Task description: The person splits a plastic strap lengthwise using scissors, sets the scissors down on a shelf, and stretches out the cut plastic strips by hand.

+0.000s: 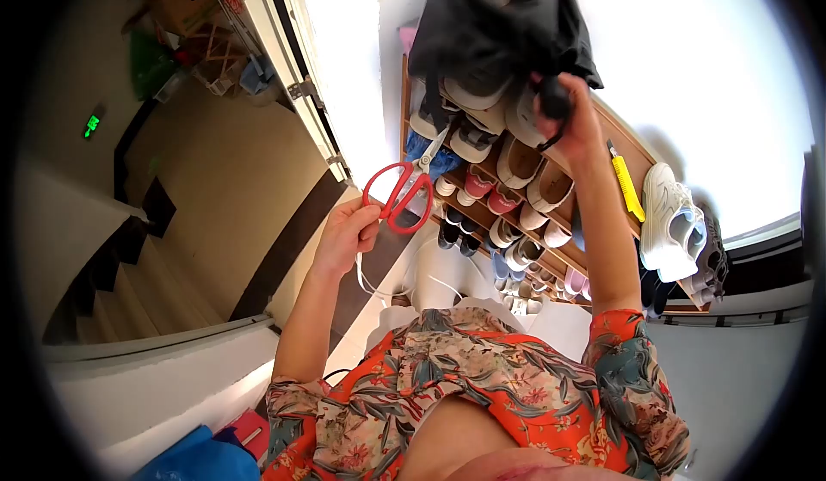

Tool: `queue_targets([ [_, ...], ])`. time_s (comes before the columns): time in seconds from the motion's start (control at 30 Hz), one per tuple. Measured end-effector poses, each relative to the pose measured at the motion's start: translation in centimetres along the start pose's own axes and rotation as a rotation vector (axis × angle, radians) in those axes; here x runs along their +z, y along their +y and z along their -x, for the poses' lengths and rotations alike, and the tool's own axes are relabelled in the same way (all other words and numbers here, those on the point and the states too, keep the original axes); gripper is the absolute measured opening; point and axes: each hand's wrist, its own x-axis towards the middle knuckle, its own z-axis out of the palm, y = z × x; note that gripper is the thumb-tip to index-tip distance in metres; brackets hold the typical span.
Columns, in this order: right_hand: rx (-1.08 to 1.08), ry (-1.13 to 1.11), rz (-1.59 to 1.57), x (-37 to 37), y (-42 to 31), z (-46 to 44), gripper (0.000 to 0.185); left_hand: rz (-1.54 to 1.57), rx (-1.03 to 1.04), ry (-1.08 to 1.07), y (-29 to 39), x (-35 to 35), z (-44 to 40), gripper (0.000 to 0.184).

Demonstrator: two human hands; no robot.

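In the head view, my left hand (348, 231) pinches the edge of a handle loop on a pair of red-handled scissors (403, 197), blades pointing up and away from me. My right hand (572, 124) is closed around the black knob-like handle of what looks like a folding umbrella (482, 38). Its loose black fabric is partly blurred and hangs over the top of the shoe rack, hiding part of the shoes there. A small strap dangles below the handle.
A wooden shoe rack (594, 268) full of shoes stands ahead. On its top lie a yellow utility knife (627, 187) and white sneakers (669, 223). To the left, an open door (288, 59) leads to a stairwell with descending steps (146, 287). A blue bag (194, 457) sits lower left.
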Motion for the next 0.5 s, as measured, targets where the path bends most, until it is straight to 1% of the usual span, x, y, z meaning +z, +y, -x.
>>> queue_targets([
  [0.03,-0.037,-0.089,-0.012,-0.3,-1.2,-0.4,0.044,-0.005,0.004,-0.012,0.4,0.1,-0.5,0.015],
  [0.1,-0.037,-0.120,-0.051,0.0,-3.2,-1.0,0.049,-0.011,0.020,-0.033,1.5,1.1,-1.4,0.015],
  [0.23,-0.021,-0.199,-0.090,-0.7,-5.3,-2.2,0.050,-0.011,0.016,-0.071,3.9,2.9,-4.4,0.015],
  [0.27,0.002,-0.246,-0.125,-0.5,-5.5,-2.2,0.038,-0.029,0.023,-0.087,4.6,3.5,-5.5,0.016],
  [0.37,-0.014,-0.209,-0.111,0.6,-5.2,-2.3,0.038,-0.062,0.069,-0.110,6.2,4.8,-10.2,0.019],
  [0.43,-0.045,-0.129,-0.069,1.2,-5.1,-2.7,0.036,-0.111,0.104,-0.134,6.9,5.3,-14.0,0.023],
  [0.47,-0.062,-0.086,-0.051,1.6,-4.9,-2.9,0.036,-0.091,0.077,-0.158,7.2,5.7,-15.8,0.024],
  [0.5,-0.096,-0.069,0.015,2.0,-4.3,-3.0,0.042,-0.071,0.049,-0.186,7.5,6.1,-17.5,0.025],
])
